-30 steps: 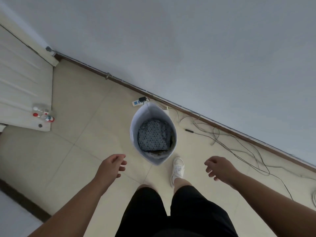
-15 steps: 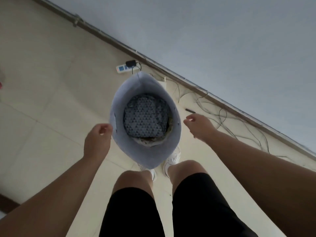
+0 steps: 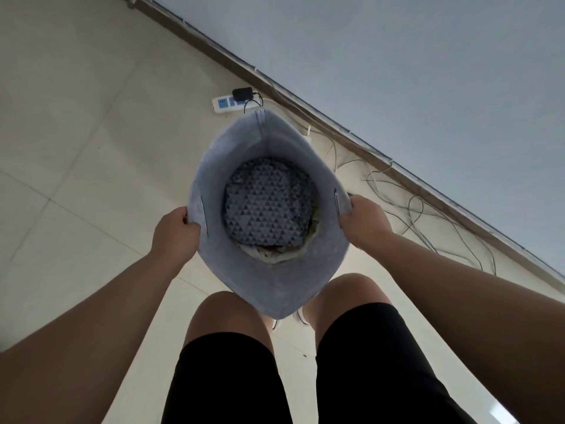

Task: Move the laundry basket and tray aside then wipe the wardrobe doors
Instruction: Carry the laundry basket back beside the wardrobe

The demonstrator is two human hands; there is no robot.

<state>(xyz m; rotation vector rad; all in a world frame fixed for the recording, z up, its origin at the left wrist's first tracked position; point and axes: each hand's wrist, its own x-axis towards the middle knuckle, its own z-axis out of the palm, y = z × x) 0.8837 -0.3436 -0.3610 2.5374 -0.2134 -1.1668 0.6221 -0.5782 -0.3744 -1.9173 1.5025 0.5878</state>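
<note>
A grey felt laundry basket (image 3: 269, 289) stands on the tiled floor right in front of my knees, seen from above. Inside it lies folded cloth with a dark triangle pattern (image 3: 269, 206), with paler cloth under it. My left hand (image 3: 175, 232) grips the basket's left rim by the handle slot. My right hand (image 3: 363, 220) grips the right rim at the other slot. The tray and the wardrobe doors are out of view.
A white power strip (image 3: 227, 104) with a black plug lies on the floor just beyond the basket. Loose cables (image 3: 406, 206) trail along the dark skirting board (image 3: 275, 87) to the right. The grey wall rises behind. Open tiled floor (image 3: 76, 133) lies to the left.
I have bent lower over the basket. Both hands, open and apart a second ago, have closed in from either side and taken hold of the basket's rim.
</note>
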